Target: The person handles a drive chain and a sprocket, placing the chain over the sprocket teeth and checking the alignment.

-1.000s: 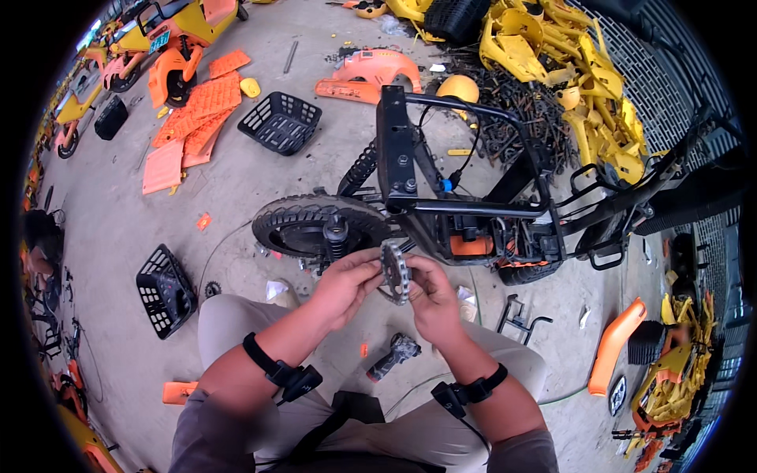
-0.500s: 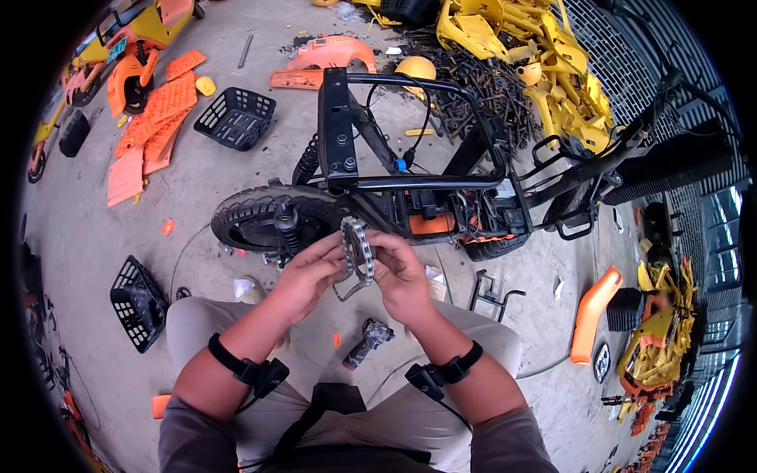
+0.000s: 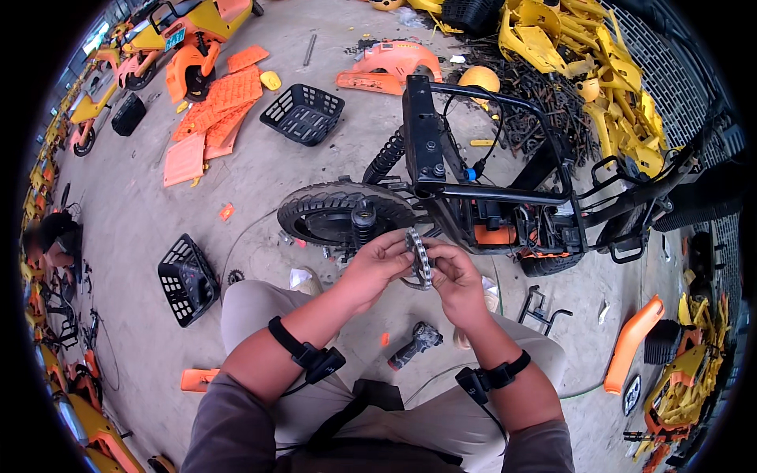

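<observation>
Between my hands is a silver roller chain (image 3: 423, 264), held up on edge in a curved loop in front of the bare scooter frame. The fingers of my left hand (image 3: 374, 272) are closed on its left side. My right hand (image 3: 457, 281) pinches it from the right, thumb and fingertips together. Just beyond my hands are the scooter's rear wheel (image 3: 311, 211) with its black tyre and a shock absorber (image 3: 363, 222). On the floor below my hands, between my legs, lies a grey cordless power tool (image 3: 415, 345). Part of the chain is hidden by my fingers.
The black scooter frame (image 3: 481, 191) fills the space ahead and right. Black plastic baskets (image 3: 303, 115) lie on the floor to the left, with a small sprocket (image 3: 236, 276) near my left knee. Orange panels (image 3: 222, 110) and yellow body parts (image 3: 552, 47) are heaped farther off.
The view has swung to the left, so the whole scene sits farther right. The chain loop stays in both hands, turned slightly, and my fingers have shifted a little on it.
</observation>
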Demonstrator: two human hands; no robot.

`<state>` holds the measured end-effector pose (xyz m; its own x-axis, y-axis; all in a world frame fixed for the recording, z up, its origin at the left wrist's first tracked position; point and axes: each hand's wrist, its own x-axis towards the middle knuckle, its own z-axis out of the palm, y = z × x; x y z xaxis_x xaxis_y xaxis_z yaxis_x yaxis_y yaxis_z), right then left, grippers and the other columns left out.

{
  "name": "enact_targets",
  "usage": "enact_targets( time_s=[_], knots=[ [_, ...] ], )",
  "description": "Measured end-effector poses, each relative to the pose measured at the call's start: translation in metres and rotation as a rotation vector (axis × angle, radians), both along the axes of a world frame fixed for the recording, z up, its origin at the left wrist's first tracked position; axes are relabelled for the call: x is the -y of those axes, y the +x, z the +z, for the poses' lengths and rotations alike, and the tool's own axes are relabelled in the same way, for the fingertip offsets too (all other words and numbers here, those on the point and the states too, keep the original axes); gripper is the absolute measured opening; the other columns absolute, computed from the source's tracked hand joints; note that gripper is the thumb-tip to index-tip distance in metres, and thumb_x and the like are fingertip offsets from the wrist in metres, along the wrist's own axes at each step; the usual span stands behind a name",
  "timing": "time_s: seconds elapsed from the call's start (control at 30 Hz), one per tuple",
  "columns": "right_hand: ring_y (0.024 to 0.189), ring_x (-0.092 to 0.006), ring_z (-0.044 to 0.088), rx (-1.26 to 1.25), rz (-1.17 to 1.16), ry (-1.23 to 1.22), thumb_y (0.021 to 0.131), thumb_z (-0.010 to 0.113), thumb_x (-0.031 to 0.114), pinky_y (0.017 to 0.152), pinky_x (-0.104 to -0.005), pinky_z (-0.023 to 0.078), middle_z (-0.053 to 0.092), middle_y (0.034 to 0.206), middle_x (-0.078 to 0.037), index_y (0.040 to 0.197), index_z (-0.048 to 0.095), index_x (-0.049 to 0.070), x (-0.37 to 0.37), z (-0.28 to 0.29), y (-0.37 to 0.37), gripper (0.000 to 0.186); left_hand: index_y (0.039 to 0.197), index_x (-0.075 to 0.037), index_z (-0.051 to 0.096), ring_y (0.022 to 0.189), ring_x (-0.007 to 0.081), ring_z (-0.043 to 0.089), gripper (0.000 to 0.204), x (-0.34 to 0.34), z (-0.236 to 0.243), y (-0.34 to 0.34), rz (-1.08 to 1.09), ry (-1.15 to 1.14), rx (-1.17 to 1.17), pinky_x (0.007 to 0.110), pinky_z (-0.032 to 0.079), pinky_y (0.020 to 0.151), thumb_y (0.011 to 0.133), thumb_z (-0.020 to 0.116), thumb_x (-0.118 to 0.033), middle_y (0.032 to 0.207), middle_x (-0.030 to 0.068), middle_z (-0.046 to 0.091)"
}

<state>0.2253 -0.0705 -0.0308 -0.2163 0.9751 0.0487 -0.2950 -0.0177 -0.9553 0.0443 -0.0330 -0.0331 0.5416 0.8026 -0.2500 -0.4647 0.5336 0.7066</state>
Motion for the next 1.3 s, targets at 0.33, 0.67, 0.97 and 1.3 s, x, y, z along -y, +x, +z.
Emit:
enact_targets(
  time_s=[0.33, 0.67, 0.97, 1.3],
  knots=[
    [0.122, -0.0182, 0.053, 0.081, 0.018, -0.012, 0.091, 0.054, -0.011, 0.099, -0.0304, 0.045, 0.052, 0.133, -0.01, 0.129, 0.049, 0.002, -0.003, 0.005, 0.01, 0.04, 0.14, 0.001, 0.04, 0.121, 0.0184, 0.055, 0.05, -0.001, 0.003, 0.001, 0.015, 0.023, -0.011, 0.034, 0.045, 0.104, 0.093, 0.058, -0.002, 0.134, 0.0119, 0.055],
    [0.123, -0.0186, 0.052, 0.078, 0.059, -0.075, 0.089, 0.057, -0.012, 0.1, -0.0299, 0.045, 0.053, 0.134, -0.011, 0.134, 0.048, 0.002, -0.002, 0.003, 0.011, 0.048, 0.139, 0.002, 0.04, 0.117, 0.0185, 0.058, 0.054, 0.001, -0.006, 0.002, 0.036, 0.066, -0.117, 0.032, 0.048, 0.099, 0.09, 0.062, -0.001, 0.131, 0.0136, 0.055],
    [0.112, -0.0165, 0.057, 0.201, 0.109, -0.202, 0.098, 0.059, 0.017, 0.095, -0.031, 0.047, 0.061, 0.121, -0.009, 0.128, 0.054, 0.001, -0.011, 0.028, 0.021, 0.034, 0.135, 0.001, 0.044, 0.116, 0.0182, 0.058, 0.055, 0.002, -0.015, 0.003, 0.096, 0.161, -0.205, 0.031, 0.049, 0.098, 0.084, 0.065, 0.004, 0.129, 0.013, 0.057],
    [0.087, -0.0108, 0.058, 0.138, 0.207, -0.455, 0.101, 0.055, 0.031, 0.077, -0.0275, 0.049, 0.064, 0.098, -0.003, 0.119, 0.059, 0.001, -0.006, 0.014, 0.028, 0.035, 0.137, -0.004, 0.043, 0.118, 0.0214, 0.059, 0.067, 0.007, 0.002, 0.007, 0.079, 0.776, -0.7, 0.035, 0.048, 0.101, 0.076, 0.072, 0.002, 0.126, 0.0134, 0.059]
  ],
)
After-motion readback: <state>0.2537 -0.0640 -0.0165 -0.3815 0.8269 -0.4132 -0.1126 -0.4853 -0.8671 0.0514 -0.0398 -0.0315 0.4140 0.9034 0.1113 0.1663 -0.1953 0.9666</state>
